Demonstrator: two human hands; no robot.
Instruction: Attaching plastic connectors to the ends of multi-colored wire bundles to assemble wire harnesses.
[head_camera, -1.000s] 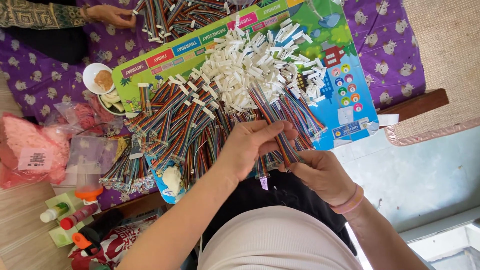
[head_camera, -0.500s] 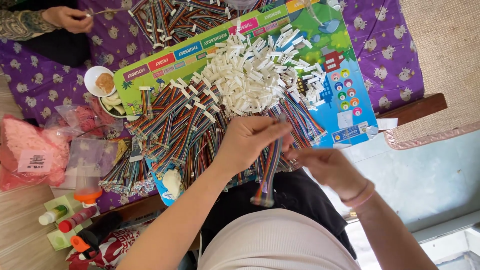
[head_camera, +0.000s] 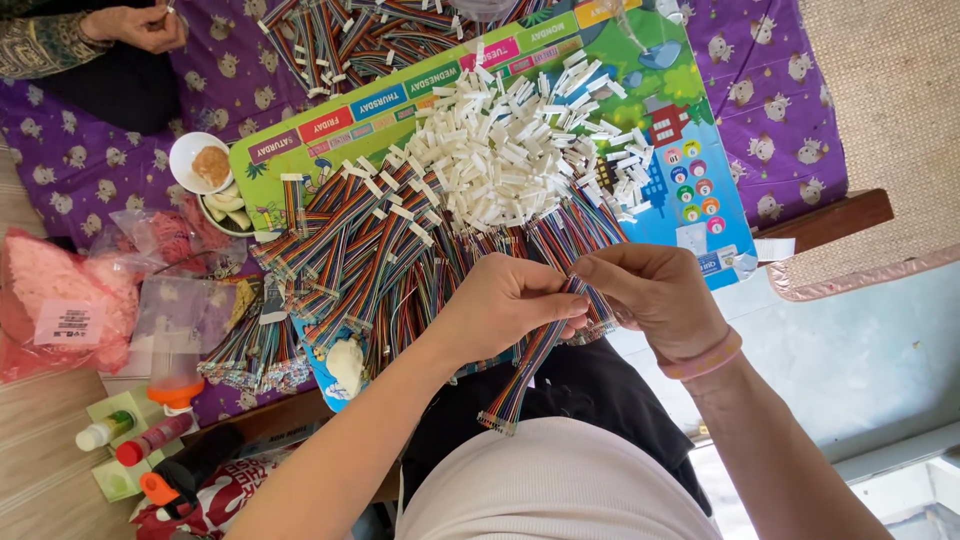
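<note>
Both hands meet over the near edge of a table heaped with wiring. The left hand (head_camera: 505, 305) and the right hand (head_camera: 655, 295) each pinch the upper end of one rainbow ribbon cable (head_camera: 535, 365) between thumb and fingertips, the fingers curled in and pressed close on it. The cable hangs down and to the left from the hands, over the person's dark lap, and its lower end carries a small connector just above the white garment. Just beyond the hands lies a pile of ribbon cables (head_camera: 370, 255), fanned out across a colourful printed board (head_camera: 690, 150), and a heap of white connectors (head_camera: 505, 150) sits on top of the board behind them. A purple patterned cloth (head_camera: 790, 110) covers the table. At the far left corner another person's hand (head_camera: 140, 25) rests near more cables, and a small white bowl (head_camera: 200, 160) stands at the board's edge.
</note>
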